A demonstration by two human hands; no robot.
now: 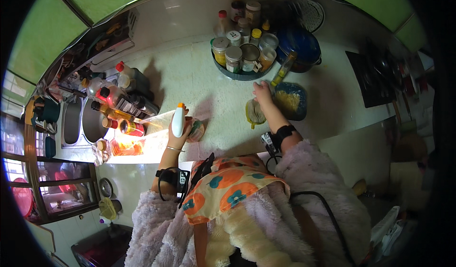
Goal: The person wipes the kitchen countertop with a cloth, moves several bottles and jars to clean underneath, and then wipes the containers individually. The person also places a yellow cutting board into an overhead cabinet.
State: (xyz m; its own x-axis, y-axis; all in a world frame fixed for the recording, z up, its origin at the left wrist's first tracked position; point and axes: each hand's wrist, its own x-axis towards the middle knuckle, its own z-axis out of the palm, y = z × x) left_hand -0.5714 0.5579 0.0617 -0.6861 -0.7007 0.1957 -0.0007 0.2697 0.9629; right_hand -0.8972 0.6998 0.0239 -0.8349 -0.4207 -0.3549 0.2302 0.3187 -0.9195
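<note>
My left hand [179,133] grips a white spray bottle [179,120] with an orange nozzle tip pointing away from me. Just right of that hand is a clear container with a green and orange label [196,130]; whether it is the body of the spray bottle I cannot tell. My right hand [263,94] hovers over the counter with its fingers bent, and anything in them is too small to make out. Beside its wrist lies a yellow-rimmed dish-like item [255,112]. On the other side is a blue tray [301,104] holding pale yellow shreds [287,101]. A slim glass bottle [283,70] leans beyond my fingers.
A round dark tray [237,75] crowded with lidded jars stands at the back, beside a blue pot [299,46]. Several sauce bottles [123,103] line the left, before a double sink [93,120]. At right are a black board [367,78] and a dark pan [386,69].
</note>
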